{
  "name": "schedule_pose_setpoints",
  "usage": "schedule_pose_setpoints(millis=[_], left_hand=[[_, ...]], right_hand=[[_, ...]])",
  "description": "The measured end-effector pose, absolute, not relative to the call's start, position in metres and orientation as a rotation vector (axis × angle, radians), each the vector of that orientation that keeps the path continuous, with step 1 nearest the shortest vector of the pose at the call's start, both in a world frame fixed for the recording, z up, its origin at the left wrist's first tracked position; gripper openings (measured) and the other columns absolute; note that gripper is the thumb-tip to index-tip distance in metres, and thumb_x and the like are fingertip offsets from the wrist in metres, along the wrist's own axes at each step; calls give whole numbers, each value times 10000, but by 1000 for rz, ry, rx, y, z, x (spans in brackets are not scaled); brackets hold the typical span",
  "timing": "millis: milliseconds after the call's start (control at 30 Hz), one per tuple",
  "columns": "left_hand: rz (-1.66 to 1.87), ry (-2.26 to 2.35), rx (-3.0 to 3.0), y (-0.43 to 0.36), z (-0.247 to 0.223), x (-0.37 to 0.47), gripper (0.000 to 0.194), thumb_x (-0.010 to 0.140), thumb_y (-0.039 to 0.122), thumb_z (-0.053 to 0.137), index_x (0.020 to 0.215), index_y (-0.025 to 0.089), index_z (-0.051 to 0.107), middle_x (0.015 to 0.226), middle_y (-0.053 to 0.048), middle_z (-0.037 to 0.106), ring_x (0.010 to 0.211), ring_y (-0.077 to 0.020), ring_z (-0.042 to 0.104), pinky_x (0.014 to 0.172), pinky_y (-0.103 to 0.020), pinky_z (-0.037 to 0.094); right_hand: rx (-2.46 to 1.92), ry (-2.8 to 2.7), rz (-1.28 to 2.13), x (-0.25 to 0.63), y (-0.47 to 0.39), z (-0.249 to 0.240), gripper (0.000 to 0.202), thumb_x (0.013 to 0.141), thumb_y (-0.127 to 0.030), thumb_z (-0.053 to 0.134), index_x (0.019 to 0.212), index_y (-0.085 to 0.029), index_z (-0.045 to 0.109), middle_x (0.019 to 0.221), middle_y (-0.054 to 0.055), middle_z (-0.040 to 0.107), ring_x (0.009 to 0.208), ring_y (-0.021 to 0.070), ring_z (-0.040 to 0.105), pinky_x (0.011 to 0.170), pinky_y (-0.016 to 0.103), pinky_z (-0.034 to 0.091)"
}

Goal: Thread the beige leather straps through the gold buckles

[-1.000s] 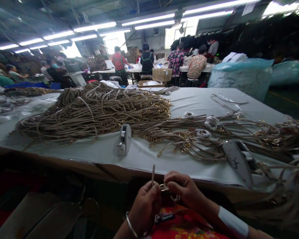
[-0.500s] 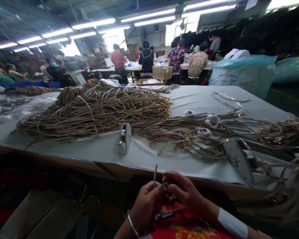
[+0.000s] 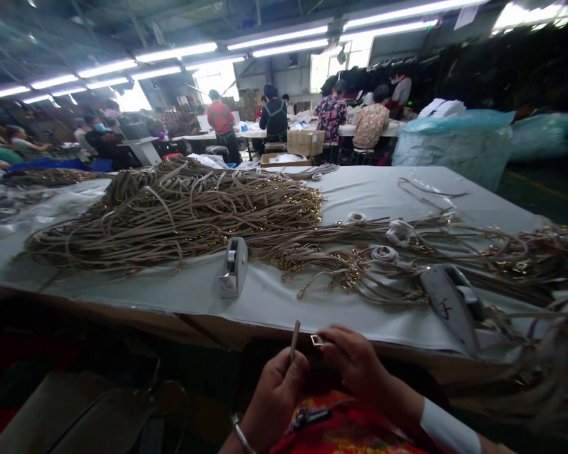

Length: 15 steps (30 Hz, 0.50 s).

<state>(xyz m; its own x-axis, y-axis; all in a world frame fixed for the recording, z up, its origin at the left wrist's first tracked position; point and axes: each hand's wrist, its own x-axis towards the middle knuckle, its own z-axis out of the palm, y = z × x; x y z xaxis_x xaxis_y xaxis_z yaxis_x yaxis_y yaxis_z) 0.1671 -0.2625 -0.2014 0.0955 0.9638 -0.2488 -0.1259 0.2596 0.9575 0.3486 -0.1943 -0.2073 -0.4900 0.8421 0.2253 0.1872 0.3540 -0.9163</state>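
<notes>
My left hand [image 3: 283, 384] is closed round a narrow taupe strap [image 3: 295, 337], whose end sticks up past the thumb. To its right, my right hand [image 3: 355, 360] pinches a small metal buckle [image 3: 316, 340], its square frame pointing left toward the strap end. A gap separates strap and buckle. Whatever else the right fingers hold is hidden. Both hands are above my lap, just in front of the table edge. A dark, blurred small object [image 3: 311, 416] lies on the red cloth below them.
A large pile of taupe straps [image 3: 180, 214] with gold hardware covers the white table [image 3: 265, 302]. Two tape dispensers, a small one [image 3: 234, 268] and a larger one [image 3: 449, 309], stand near its front edge. Tape rolls [image 3: 385, 253] lie among more straps. People work at tables behind.
My hands were together over the metal piece. Now they are apart, with the buckle in the right fingers and the strap end upright in the left. The view has shifted slightly.
</notes>
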Motion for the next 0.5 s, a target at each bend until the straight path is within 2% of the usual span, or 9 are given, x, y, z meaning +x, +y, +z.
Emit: schedule_pose_setpoints(millis=[167,300,400,500], left_hand=[[894,1094,1078,-267,-208,168,426,925,547,516,788,147,569,753,-15,516,693,-125,401,642,-229,383],[888,1033,1137,-265,-198,172,430,956,520,469,913,125,635,855,-61,597,776,-157,486,720,-260,421],[930,984,1180,-263,-191,171,417,933,504,530,1027,116,650,950,-93,628,860,-196,538,779,-292,447],[991,950,1111,-264,-196,172,449,892,523,588,1097,124,611,992,-94,624,898,-215,551,788,-303,462]], right_hand=[[-930,-1569,1483,344,-191,-195,305,943,-435,565,840,-168,672,736,7,544,636,133,494,576,243,408],[-802,-1746,1448,340,-195,-193,284,939,-400,580,799,-169,668,753,14,559,684,139,514,641,250,429],[-720,-1907,1386,339,-200,-198,250,956,-314,555,783,-168,663,800,30,583,735,145,539,691,253,450],[-676,-2041,1220,338,-206,-202,188,963,-224,520,901,-167,688,895,61,604,816,157,571,737,260,475]])
